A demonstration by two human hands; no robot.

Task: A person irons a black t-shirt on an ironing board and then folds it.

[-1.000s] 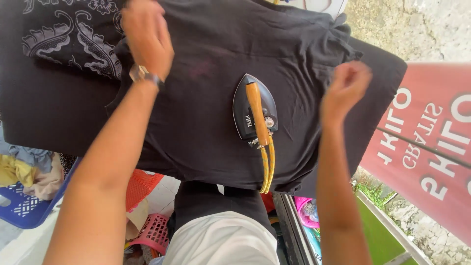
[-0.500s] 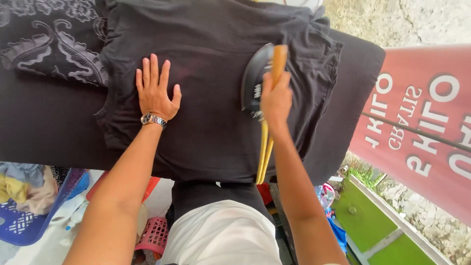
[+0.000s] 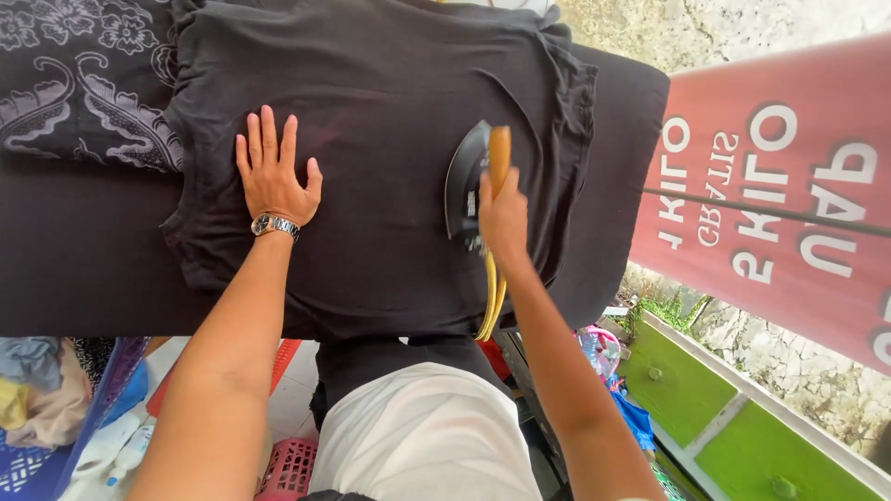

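A black T-shirt point(image 3: 390, 83) lies spread over a dark ironing board point(image 3: 83, 269). My left hand point(image 3: 274, 172), with a wristwatch, presses flat on the shirt's left part, fingers apart. My right hand point(image 3: 503, 218) grips the wooden handle of a black iron point(image 3: 467, 181), which rests on the shirt's right side. Two yellow cords point(image 3: 489, 306) hang from the iron toward me over the board's near edge.
A black cloth with a white floral pattern point(image 3: 79, 83) lies at the board's far left. A red banner point(image 3: 789, 195) hangs on the right. Below are a blue basket of clothes point(image 3: 37, 408), a pink basket point(image 3: 288, 468) and a green ledge point(image 3: 733, 408).
My right hand has come from the air onto the iron's handle and taken hold of it. My left hand moved from the far left to rest flat on the shirt.
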